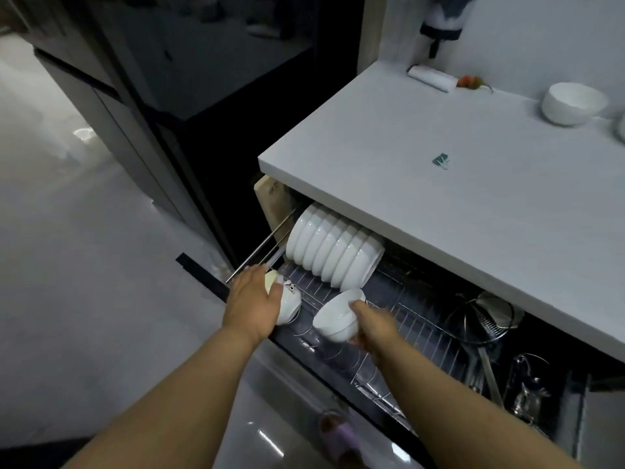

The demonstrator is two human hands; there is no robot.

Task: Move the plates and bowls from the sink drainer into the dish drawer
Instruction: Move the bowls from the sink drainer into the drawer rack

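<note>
So both arms are reaching down into the pulled-out dish drawer [422, 319] under the white countertop [439, 184]. The right hand [373, 328] is wrapped around a white bowl [338, 316], thumb up on the rim and fingers underneath, holding it tipped on its side just above the wire rack [406, 319] near the front of the drawer. Can't really tell if the bowl is touching the wires or hanging a hair over them.

The left hand [253, 304] is palm-down over a small white dish [289, 304] with a little dark printed pattern, at the left front corner of the drawer. Its fingers are curled over the piece, gripping it, and there's a cream-coloured rim [272, 280] peeking out beside the fingertips; it might be a second piece, hard to say with the blur.

Behind both hands there's a row of white bowls [333, 252] racked on edge, nested tight against each other, running from the back left toward the middle. Further right in the drawer sits a metal strainer [483, 321] and some other steel utensils [527, 390] in the dark part.

Up on the counter, one more white bowl [573, 103] stands upright near the back wall, well away from the drawer.
</note>
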